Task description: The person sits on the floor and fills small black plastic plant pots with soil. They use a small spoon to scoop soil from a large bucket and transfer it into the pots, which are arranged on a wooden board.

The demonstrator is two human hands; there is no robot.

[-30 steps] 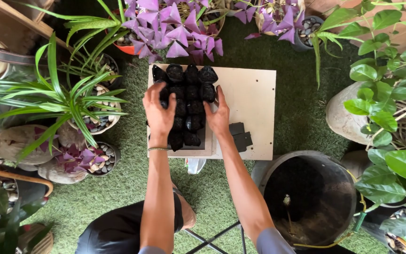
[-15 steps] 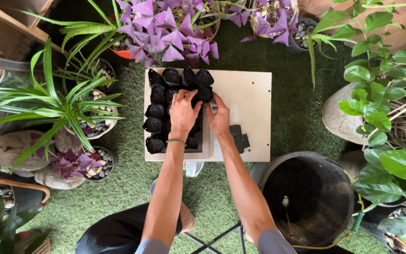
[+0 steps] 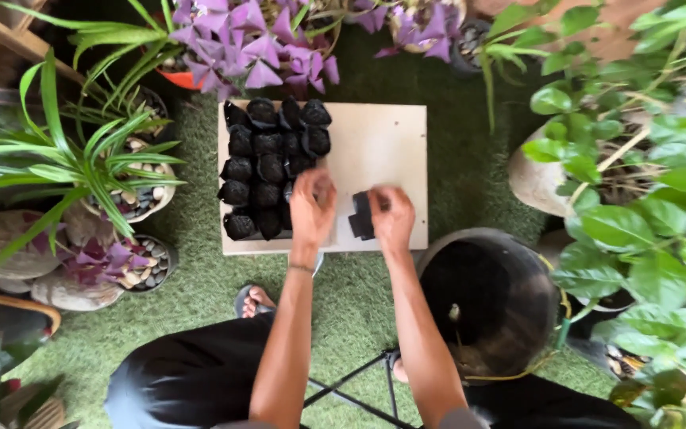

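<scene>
My right hand [image 3: 391, 216] pinches the flat black grow bags [image 3: 361, 216] on the board [image 3: 383, 143]; my left hand [image 3: 312, 205], loosely curled, touches the filled bags [image 3: 267, 171].

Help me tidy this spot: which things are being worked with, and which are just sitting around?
In use: left hand, right hand, flat black bags, filled black bags, board.

Sitting around: spider plant, purple plants, black bucket, stool, sandal.
</scene>
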